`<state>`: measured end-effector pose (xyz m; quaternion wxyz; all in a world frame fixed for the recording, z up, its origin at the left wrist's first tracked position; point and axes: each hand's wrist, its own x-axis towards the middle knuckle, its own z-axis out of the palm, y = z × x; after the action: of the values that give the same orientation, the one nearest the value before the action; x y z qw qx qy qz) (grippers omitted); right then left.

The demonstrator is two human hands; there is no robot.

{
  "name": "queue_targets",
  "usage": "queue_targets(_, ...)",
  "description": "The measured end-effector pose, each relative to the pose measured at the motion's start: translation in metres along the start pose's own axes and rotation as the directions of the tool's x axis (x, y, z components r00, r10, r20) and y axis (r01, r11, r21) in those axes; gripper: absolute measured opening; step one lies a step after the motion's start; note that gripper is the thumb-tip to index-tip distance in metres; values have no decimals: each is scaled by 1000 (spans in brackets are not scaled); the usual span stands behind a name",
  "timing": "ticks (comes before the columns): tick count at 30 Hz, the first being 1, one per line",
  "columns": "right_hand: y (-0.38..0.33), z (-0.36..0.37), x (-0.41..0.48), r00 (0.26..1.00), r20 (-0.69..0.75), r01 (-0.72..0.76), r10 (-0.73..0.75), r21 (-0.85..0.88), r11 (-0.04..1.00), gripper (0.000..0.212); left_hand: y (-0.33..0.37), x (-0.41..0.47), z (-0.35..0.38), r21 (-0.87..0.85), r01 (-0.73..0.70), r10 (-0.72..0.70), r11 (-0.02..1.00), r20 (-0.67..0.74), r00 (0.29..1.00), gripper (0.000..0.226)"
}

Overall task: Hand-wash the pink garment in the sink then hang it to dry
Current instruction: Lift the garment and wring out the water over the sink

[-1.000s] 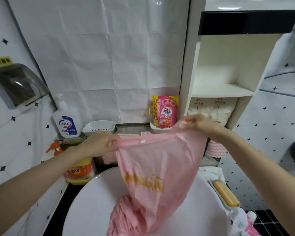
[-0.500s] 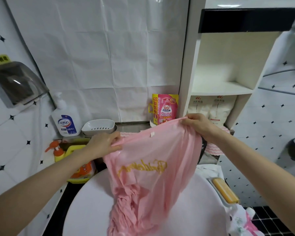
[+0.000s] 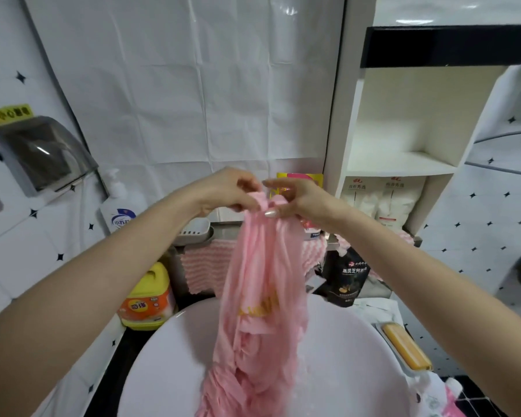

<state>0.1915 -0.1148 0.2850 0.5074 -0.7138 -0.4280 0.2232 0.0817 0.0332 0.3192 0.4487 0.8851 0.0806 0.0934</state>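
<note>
Both hands have come together since half a second ago, bunching the garment's top edge that was spread wide between them. The white sink [image 3: 343, 371] fills the near middle. The pink garment [image 3: 262, 296] hangs above it in a narrow gathered column, its lower folds lying in the sink. The left hand [image 3: 229, 191] and right hand [image 3: 295, 200] meet at the top, each pinching the fabric. Far left stand a white pump bottle [image 3: 119, 206] and a yellow tub [image 3: 148, 299]; a yellow soap bar [image 3: 406, 347] lies near right.
</note>
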Motion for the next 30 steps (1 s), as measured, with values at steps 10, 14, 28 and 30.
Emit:
queue_targets(10,-87,-9,38,962,-162,225,-219,19,974,20,-9,6,-15,-330,-253,213,909,-154,965,90)
queue_targets(14,-134,-11,44,921,-232,341,-312,96,935,23,-35,8,39,-300,-114,65,947,-168,984,74)
queue_targets(28,-108,-77,17,911,-398,47,-106,-155,987,8,-86,-12,25,-292,100,-218,951,-408,887,31)
queue_targets(30,-93,-84,11,950,-310,-85,-44,-390,917,14,-76,-8,3,-180,78,-151,980,-433,889,21)
